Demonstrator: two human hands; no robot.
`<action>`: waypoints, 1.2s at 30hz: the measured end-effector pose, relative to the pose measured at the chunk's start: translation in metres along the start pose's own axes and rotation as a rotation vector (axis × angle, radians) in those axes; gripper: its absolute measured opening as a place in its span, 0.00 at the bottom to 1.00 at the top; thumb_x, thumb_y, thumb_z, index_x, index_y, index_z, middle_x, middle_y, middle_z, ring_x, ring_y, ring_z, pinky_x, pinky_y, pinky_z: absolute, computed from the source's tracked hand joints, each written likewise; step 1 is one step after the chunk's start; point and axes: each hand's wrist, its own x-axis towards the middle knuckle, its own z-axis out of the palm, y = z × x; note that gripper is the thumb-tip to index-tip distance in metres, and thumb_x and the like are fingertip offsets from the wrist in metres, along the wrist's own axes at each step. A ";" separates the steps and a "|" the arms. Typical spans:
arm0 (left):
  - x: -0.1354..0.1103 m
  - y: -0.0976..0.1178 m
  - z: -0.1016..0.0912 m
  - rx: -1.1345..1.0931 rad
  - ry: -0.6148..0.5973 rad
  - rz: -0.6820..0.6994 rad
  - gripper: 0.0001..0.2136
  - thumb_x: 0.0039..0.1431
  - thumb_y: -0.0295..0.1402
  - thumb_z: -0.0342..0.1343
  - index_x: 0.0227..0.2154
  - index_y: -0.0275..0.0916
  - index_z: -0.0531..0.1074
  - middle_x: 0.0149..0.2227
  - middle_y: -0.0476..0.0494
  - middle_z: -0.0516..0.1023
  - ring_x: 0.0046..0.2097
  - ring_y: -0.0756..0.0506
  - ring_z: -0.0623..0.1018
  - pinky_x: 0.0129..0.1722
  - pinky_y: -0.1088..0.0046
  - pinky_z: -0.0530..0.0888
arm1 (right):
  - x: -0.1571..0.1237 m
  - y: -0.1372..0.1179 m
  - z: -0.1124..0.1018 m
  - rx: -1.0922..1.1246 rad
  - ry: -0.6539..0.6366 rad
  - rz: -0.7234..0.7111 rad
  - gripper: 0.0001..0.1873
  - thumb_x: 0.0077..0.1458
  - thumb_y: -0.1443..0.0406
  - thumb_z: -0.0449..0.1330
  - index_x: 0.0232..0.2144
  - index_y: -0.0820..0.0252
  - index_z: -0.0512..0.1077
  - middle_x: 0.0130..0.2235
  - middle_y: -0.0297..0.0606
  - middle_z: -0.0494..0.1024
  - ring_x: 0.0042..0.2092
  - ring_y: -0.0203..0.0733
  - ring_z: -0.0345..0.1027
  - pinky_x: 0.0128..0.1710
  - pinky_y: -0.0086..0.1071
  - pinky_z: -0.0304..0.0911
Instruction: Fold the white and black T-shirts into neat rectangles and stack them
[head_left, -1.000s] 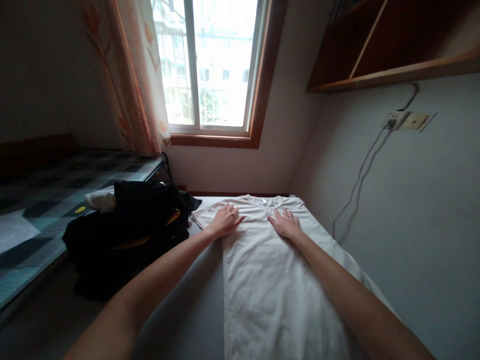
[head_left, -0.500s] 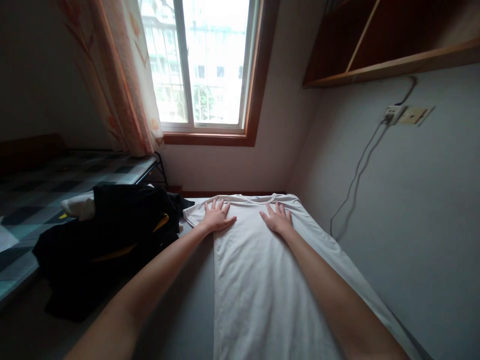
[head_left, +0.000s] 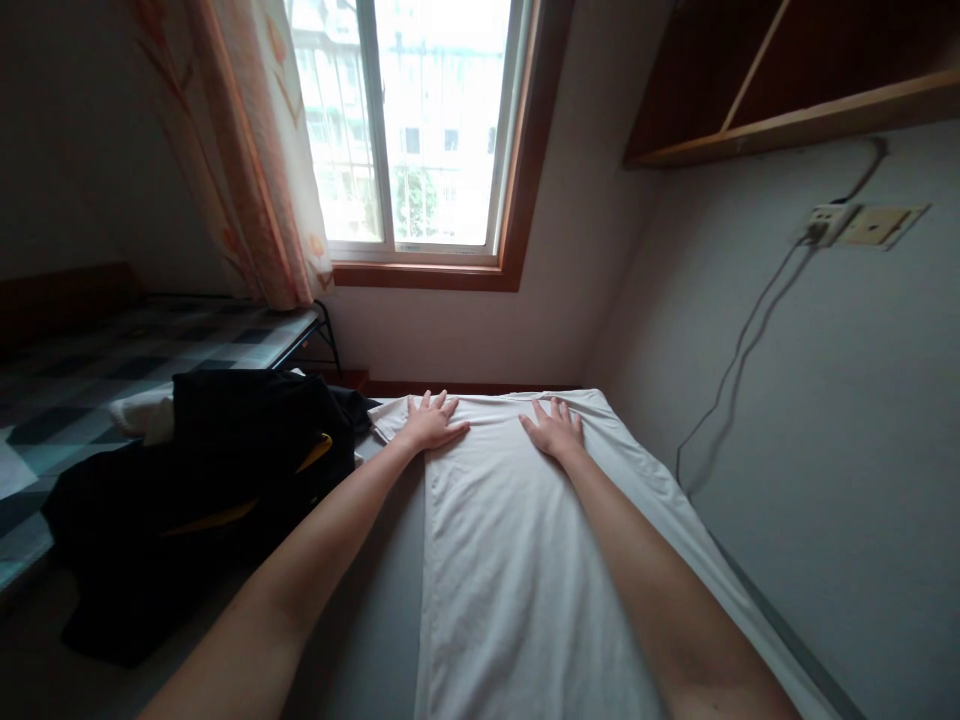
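Below the twelve-o'clock window (head_left: 442, 120), left hand (head_left: 430, 426) and right hand (head_left: 555, 432), fingers wide, apparently smooth the shirt (head_left: 517, 570); the next stroke needs even pressure.

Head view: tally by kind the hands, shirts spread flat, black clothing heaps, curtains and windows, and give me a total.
Left hand and right hand: 2
White shirt spread flat: 1
Black clothing heap: 1
Curtain: 1
Window: 1
Total: 6

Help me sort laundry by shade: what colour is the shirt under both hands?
The shirt is white, perhaps off-white in this dim light; the head view shows it.
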 end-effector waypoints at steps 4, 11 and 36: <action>0.008 -0.005 -0.001 -0.002 0.008 0.003 0.37 0.58 0.62 0.39 0.66 0.49 0.53 0.69 0.37 0.50 0.68 0.27 0.50 0.59 0.32 0.44 | 0.010 -0.001 -0.001 0.001 0.013 -0.020 0.39 0.61 0.42 0.35 0.69 0.51 0.46 0.71 0.46 0.41 0.70 0.55 0.31 0.65 0.51 0.32; 0.015 -0.007 -0.001 -0.013 0.015 -0.013 0.36 0.58 0.62 0.39 0.66 0.49 0.54 0.69 0.37 0.51 0.68 0.29 0.52 0.60 0.33 0.44 | 0.023 0.000 0.001 0.003 0.039 -0.028 0.39 0.61 0.42 0.36 0.68 0.50 0.48 0.70 0.45 0.45 0.70 0.55 0.34 0.65 0.52 0.33; -0.074 0.005 0.000 -0.016 0.127 0.167 0.26 0.64 0.48 0.44 0.63 0.46 0.60 0.70 0.39 0.48 0.70 0.36 0.47 0.65 0.46 0.46 | -0.053 0.031 0.002 0.055 0.290 -0.205 0.25 0.65 0.58 0.42 0.50 0.59 0.74 0.61 0.45 0.68 0.62 0.44 0.58 0.60 0.35 0.51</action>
